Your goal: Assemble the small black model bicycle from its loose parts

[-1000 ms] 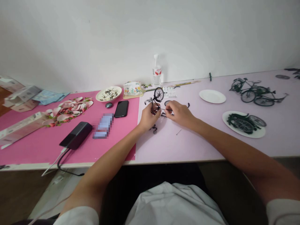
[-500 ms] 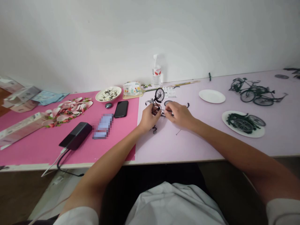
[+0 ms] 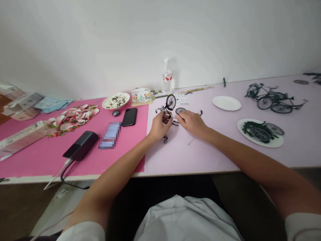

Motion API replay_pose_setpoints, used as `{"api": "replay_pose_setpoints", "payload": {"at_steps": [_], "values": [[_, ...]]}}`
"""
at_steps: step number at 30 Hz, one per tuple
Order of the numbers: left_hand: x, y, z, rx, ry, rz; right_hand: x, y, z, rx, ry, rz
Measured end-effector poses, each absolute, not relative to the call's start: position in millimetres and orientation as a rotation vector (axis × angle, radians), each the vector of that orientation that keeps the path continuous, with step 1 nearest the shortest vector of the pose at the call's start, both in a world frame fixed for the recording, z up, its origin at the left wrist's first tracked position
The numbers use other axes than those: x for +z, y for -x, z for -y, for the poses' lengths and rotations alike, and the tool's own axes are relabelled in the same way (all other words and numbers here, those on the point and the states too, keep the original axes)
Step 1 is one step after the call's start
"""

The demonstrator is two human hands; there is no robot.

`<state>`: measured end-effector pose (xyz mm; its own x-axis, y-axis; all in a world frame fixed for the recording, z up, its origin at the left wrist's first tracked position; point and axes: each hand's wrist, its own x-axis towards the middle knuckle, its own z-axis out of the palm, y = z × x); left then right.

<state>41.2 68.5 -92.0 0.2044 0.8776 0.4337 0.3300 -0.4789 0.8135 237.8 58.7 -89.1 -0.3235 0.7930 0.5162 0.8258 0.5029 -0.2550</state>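
My left hand (image 3: 159, 126) is closed round a small black model bicycle (image 3: 171, 102), one spoked wheel of which points up and away from me. Silvery handlebar-like parts (image 3: 160, 109) stick out past its fingers. Close to the frame, the fingertips of my right hand (image 3: 192, 123) are pinched together; a thin piece seems to be between them, too small to name. Just behind the right fingers lies a loose wheel (image 3: 180, 110), partly covered by them. Small dark parts (image 3: 175, 123) rest between the hands, and a thin pin (image 3: 191, 141) lies nearer to me.
On the right, assembled model bicycles (image 3: 276, 100), a white plate (image 3: 227, 103) and another plate (image 3: 277, 143) with green bicycle parts. At the back stands a bottle (image 3: 167, 78). Leftward are a black phone (image 3: 129, 117), a power bank (image 3: 81, 145), a bowl (image 3: 106, 104) and pink petals (image 3: 67, 126).
My right hand has shifted slightly, its fingers curling in closer, so more of the loose wheel behind them shows. The left hand and the model bicycle stay nearly still.
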Motion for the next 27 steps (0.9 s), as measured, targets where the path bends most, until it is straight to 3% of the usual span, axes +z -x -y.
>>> {"api": "replay_pose_setpoints", "payload": {"at_steps": [6, 15, 27], "values": [[-93.6, -40.2, -70.9, 1.275, -1.925, -1.129, -86.8, -237.0, -51.5, 0.139, 1.234, 2.088], [-95.4, -40.0, -71.7, 1.277, -1.929, -1.131, -87.8, -237.1, -57.9, -0.039, 1.306, 2.150], [-96.7, -38.8, -75.7, 1.313, -1.962, -1.137, -93.6, -238.0, -56.9, 0.123, 1.216, 2.131]]}}
